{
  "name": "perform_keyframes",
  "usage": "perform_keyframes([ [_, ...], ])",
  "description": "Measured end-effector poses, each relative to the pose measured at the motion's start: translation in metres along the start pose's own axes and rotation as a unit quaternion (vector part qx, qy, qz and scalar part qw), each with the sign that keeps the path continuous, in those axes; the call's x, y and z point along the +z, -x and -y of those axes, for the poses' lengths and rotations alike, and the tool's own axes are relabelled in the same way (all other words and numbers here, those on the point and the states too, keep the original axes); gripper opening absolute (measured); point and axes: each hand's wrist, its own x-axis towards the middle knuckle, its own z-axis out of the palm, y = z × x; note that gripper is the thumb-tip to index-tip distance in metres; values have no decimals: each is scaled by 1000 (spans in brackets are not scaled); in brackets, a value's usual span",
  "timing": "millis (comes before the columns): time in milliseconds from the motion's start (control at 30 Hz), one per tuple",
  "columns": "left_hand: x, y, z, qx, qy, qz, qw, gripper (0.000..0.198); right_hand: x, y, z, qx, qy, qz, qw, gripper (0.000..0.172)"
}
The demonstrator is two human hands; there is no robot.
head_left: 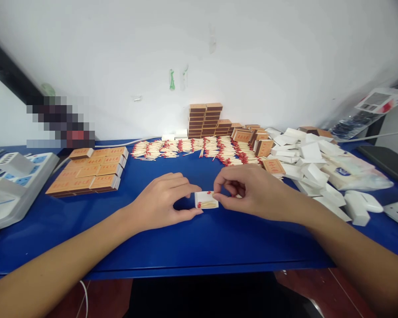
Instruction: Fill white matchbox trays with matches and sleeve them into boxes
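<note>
From my remote seat I see both hands meeting at the middle of the blue table, a little in from its near edge. The left hand pinches the left end of a white tray between thumb and forefinger. The right hand closes its fingertips narrowly on the right end. Red-tipped matches lie flat in the tray, and I judge the two-ended pinch is there to steady it level on the surface so none spill. Loose matches run along the far edge within reach. Closed orange boxes sit squared toward the left edge, and empty white trays are heaped toward the right edge.
</note>
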Motion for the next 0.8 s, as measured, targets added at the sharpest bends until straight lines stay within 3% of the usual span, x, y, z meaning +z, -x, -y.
perform_keyframes([
  [267, 2, 0, -1, -5, 3, 2, 1000, 28, 17, 0, 1, -48, 61, 13, 997, 9],
  [467, 1, 0, -1, 9, 3, -8, 1000, 27, 19, 1, 3, -55, 64, 1, 996, 9],
  [800, 2, -1, -1, -33, 44, 14, 998, 26, 19, 0, 1, -58, 87, 22, 994, 11],
])
